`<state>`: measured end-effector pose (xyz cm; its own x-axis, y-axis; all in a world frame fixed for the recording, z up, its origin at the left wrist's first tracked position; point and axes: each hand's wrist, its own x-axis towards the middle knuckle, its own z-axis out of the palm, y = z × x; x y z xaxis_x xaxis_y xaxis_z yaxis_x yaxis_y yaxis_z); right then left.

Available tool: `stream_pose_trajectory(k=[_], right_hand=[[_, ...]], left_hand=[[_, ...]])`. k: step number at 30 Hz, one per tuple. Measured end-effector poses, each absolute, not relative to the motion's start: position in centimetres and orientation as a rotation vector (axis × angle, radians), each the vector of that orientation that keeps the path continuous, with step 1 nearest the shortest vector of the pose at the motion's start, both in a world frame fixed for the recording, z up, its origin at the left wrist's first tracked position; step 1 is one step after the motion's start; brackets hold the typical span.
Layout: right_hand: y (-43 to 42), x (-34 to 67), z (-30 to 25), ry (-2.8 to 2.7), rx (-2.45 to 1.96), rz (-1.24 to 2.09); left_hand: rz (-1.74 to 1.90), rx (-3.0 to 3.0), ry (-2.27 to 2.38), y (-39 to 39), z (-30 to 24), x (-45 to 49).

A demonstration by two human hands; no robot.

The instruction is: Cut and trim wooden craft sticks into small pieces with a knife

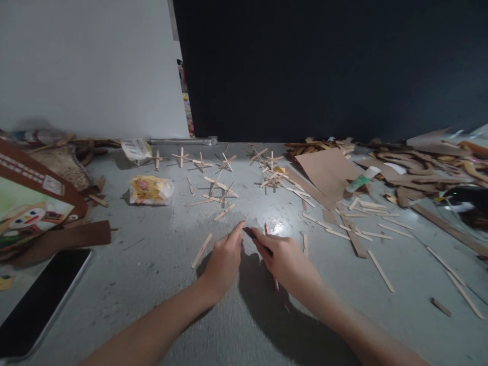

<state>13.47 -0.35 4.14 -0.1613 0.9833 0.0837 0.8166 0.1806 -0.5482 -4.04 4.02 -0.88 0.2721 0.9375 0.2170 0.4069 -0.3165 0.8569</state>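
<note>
My left hand (224, 259) pinches a wooden craft stick (246, 219), whose thin tip shows past the fingertips. Closed around a dark, narrow tool (249, 233) is my right hand (284, 256); its kind is hidden by the fingers. The two hands nearly meet above the grey surface. A red pencil (276, 283) lies under the right hand, partly covered by it. To the left of my left hand rests a loose craft stick (202, 250), and another stick (224, 212) lies just beyond.
Several crossed-stick pieces (221, 186) stand farther back. A yellow packet (150, 190) and a phone (41, 305) are on the left. Loose sticks (381, 271), a glue stick (362, 179) and cardboard (328, 173) spread over the right. A dark panel (328, 71) rises behind.
</note>
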Motion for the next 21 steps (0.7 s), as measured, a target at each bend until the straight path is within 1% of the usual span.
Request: stream_pose_trajectory(k=[5,9,11,14,16,18,21], right_hand=[[0.0,13.4,3.7,-1.947,-1.668,0.571],[0.4,13.5,3.4,-1.792,-1.622,0.703],[0.6,13.6,3.4,-1.685,-1.57,0.856],[1.0,13.9,3.4,-1.451,-1.491,1.225],[1.3,14.0,3.3,-1.304,-1.455,1.371],[1.4,14.1,3.2,-1.24,-1.429,1.394],[1.5,13.9,3.1,-1.26,-1.413,1.308]], left_hand=[[0.976,1.773,1.273,4.2,-0.6,-3.9],[0.999,1.585,1.206,4.4,-0.6,-3.6],[1.007,1.475,1.156,4.5,-0.6,-3.5],[1.012,1.371,1.082,4.8,-0.3,-3.5],[1.025,1.326,1.036,5.0,-0.1,-3.5],[1.045,1.281,0.999,5.2,0.0,-3.6],[1.047,1.238,0.976,5.4,0.3,-3.6]])
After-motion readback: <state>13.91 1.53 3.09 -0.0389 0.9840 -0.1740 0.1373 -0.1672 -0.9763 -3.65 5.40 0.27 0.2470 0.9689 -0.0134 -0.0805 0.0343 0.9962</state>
